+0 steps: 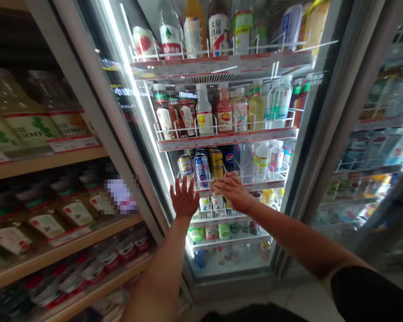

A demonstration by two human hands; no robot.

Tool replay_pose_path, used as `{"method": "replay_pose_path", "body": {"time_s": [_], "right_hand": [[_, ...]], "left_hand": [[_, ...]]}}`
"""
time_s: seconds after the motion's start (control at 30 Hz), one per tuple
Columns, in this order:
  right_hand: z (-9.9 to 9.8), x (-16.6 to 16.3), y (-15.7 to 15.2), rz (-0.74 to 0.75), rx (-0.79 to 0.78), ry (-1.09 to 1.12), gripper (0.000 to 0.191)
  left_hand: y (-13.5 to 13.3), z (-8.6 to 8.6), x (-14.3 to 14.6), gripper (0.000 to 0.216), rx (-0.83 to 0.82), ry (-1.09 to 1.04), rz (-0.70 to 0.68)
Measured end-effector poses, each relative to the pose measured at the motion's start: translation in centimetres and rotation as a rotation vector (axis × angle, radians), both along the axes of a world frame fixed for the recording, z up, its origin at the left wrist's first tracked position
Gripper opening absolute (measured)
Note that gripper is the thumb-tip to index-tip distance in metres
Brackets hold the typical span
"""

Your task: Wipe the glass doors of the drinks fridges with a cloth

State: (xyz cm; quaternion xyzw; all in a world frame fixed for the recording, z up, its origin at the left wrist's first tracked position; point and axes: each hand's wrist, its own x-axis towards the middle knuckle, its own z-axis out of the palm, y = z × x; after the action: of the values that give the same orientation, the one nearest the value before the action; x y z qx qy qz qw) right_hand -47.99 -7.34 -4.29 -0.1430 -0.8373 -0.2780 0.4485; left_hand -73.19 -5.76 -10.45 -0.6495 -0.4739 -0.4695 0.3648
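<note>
Both my arms reach toward a lit drinks fridge (218, 281). My left hand (184, 199) is raised with its fingers spread, in front of the shelf of cans, and holds nothing. Just behind its fingertips, as I see it, stands a light-coloured can (185, 165). My right hand (233, 192) is turned sideways, fingers stretched out to the left, before the same shelf. Nothing shows in it, though its fingertips are blurred. Near it are a blue and pink can (202, 170), a gold can (216, 163) and a dark blue Pepsi can (229, 156). Whether either hand touches anything, I cannot tell.
Bottled drinks fill the fridge's upper shelves (226, 139). To the left, wooden shelves (53, 163) carry rows of bottles and red-lidded jars. Metal frames (342, 116) edge the fridge, and another stocked fridge section (372, 147) stands to the right.
</note>
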Motion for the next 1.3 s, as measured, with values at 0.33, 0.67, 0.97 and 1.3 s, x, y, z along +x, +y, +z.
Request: {"method": "replay_pose_path", "body": {"time_s": [0.33, 0.67, 0.97, 1.3], "right_hand": [[-3.3, 2.0, 0.2, -0.035, -0.110, 0.101, 0.043], [-2.4, -2.1, 0.1, -0.025, -0.259, 0.214, 0.062], [-1.3, 9.4, 1.9, -0.502, -0.025, 0.198, 0.063], [-4.2, 14.7, 4.5, -0.678, 0.171, 0.244, 0.048]], "left_hand": [[-0.1, 0.4, -0.2, 0.052, -0.135, -0.071, -0.035], [-3.1, 0.7, 4.6, 0.057, 0.022, 0.217, -0.325], [-3.8, -1.2, 8.1, 0.054, -0.117, 0.402, -0.217], [-1.3, 5.2, 8.7, 0.066, 0.135, 0.179, -0.188]]}}
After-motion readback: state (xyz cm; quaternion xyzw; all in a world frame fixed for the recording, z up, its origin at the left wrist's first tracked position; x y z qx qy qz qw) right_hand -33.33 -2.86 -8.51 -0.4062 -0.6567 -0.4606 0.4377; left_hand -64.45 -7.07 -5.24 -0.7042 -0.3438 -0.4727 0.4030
